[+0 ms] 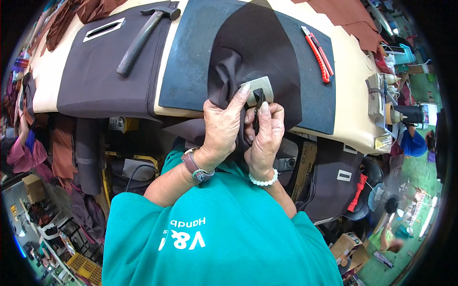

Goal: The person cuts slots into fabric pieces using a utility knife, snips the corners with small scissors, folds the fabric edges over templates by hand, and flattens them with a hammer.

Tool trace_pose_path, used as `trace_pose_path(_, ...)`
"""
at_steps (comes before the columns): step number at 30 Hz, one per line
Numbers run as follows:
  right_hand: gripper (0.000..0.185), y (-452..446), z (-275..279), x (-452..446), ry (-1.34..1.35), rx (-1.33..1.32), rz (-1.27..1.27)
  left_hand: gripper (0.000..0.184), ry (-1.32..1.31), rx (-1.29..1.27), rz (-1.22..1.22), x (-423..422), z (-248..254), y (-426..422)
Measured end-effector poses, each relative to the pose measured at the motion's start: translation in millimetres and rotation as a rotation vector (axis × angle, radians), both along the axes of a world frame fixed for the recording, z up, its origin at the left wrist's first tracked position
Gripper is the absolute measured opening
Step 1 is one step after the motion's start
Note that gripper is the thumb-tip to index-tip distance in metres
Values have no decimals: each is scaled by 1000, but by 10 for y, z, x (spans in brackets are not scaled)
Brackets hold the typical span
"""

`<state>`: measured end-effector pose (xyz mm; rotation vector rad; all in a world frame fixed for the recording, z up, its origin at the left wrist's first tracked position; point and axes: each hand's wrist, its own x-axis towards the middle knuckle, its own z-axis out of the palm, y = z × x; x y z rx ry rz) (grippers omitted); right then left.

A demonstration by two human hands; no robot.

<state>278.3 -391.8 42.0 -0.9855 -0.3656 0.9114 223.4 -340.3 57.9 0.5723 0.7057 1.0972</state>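
A dark brown sheet of thin fabric [257, 43] is draped over the cutting mat and bunched toward me. On it lies a small pale grey-green rectangular patch [265, 86]. My left hand [222, 125], with a watch at the wrist, grips the bunched fabric, its thumb pressing the patch's left corner. A narrow dark strip [258, 102] stands out from an opening in the patch. My right hand [267, 136], wearing a white bead bracelet, pinches this strip between thumb and fingers. The undersides of both hands' grips are hidden.
The dark cutting mat [186, 62] covers the middle of the cream table [350, 100]. A red utility knife [318, 55] lies on its right part. Left of it, a hammer [143, 40] rests on stacked dark panels [90, 76]. Bundled pieces [375, 97] stand near the right edge.
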Motion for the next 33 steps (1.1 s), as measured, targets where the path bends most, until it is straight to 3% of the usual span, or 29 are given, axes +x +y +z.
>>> trace_pose_path(14,15,-127,55,90,-84,-45,43,11,14,47,-54,-15,-38,100)
trace_pose_path(16,41,-136,41,174,-316,133,-41,12,15,69,-95,-37,52,162)
trace_pose_path(18,50,-179,211,440,-1137,-106,-21,14,40,101,-139,-53,87,185)
trace_pose_path(23,52,45,411,816,-1874,115,80,16,153,139,-239,-87,132,224)
trace_pose_path(27,24,152,441,863,-2023,273,41,18,190,162,-287,-106,58,265)
trace_pose_path(30,21,161,445,849,-1997,259,47,16,212,195,-351,-111,36,268)
trace_pose_path(33,25,163,498,809,-1808,113,93,15,90,176,-402,-109,16,268)
